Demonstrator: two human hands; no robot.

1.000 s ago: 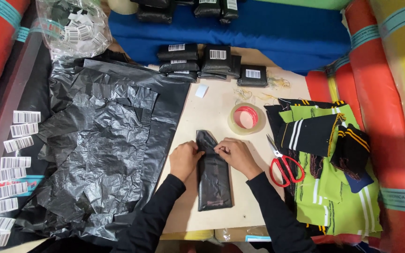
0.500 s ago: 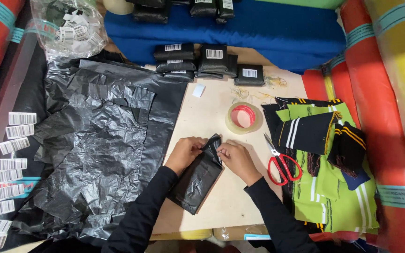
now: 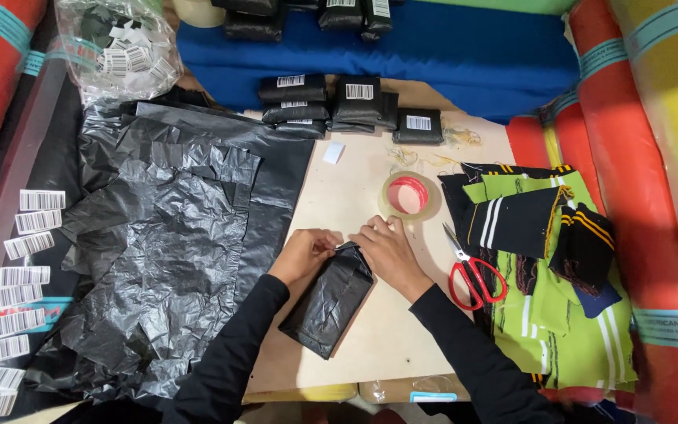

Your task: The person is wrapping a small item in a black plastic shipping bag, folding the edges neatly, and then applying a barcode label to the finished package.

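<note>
A small parcel wrapped in black plastic (image 3: 328, 303) lies tilted on the pale table (image 3: 355, 188). My left hand (image 3: 305, 253) pinches its upper end from the left. My right hand (image 3: 386, 250) grips the same end from the right, fingers folded over the plastic. Both sleeves are black. A roll of clear tape with a red core (image 3: 409, 195) sits just beyond my right hand. Red-handled scissors (image 3: 472, 271) lie to its right.
Crumpled black plastic bags (image 3: 166, 235) cover the table's left half. Barcode stickers (image 3: 21, 275) line the left edge. Finished black parcels with labels (image 3: 339, 106) are stacked at the back by blue cloth. Green and black striped knit pieces (image 3: 543, 267) pile up at right, beside red and yellow fabric rolls.
The black parcel has turned from lying straight to tilted, its lower end swung left. Both hands have stayed at its top end, working the plastic.
</note>
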